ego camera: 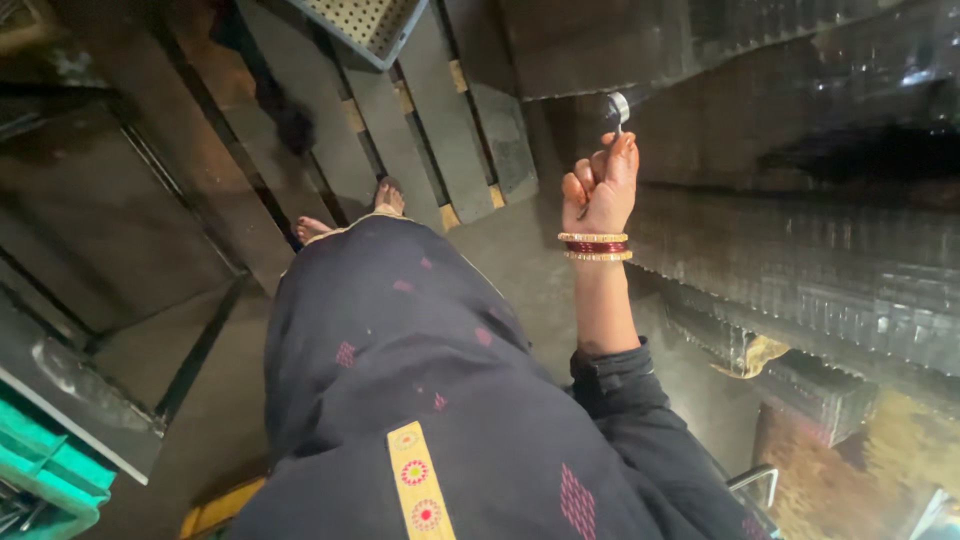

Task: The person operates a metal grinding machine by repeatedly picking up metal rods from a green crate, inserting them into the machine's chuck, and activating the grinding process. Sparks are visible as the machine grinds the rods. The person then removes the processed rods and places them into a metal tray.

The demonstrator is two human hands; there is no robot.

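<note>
My right hand (600,185) is raised in front of me, fingers closed around a small shiny metal piece (617,106) that sticks up above the fist. Gold and red bangles (595,246) ring that wrist, and a dark sleeve covers the forearm lower down. The hand is close to the edge of a stack of dark ribbed trays (800,260) on the right. My left hand is out of sight. My dark patterned clothing (400,380) fills the lower middle, with my bare feet (345,212) showing beyond it on the floor.
Grey wooden pallet boards (440,130) lie on the floor ahead. A perforated metal tray (365,25) hangs at the top. A green crate (40,470) sits at the lower left beside a dark metal frame (120,260). A metal chair rail (755,480) shows at lower right.
</note>
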